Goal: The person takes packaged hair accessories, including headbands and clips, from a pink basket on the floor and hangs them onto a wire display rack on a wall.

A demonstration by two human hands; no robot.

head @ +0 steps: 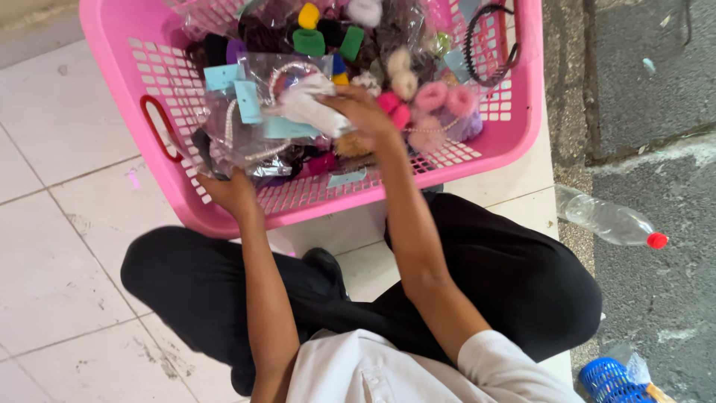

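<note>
A clear packet of hair accessories (257, 123) sits at the pink basket's (514, 112) nine o'clock, left hand (231, 190) cupped beneath, right hand (362, 112) pinching a white wrapped piece (313, 108) — it could slip and spill; fingertips and packet contents are hard to make out

pink basket (514, 134): far rim cut off by top edge | left hand (231, 190): fingertips hidden under clear packets (257, 119) | right hand (362, 112): fingers blurred, grip unclear | blue basket (611, 379): cropped at bottom edge
</note>
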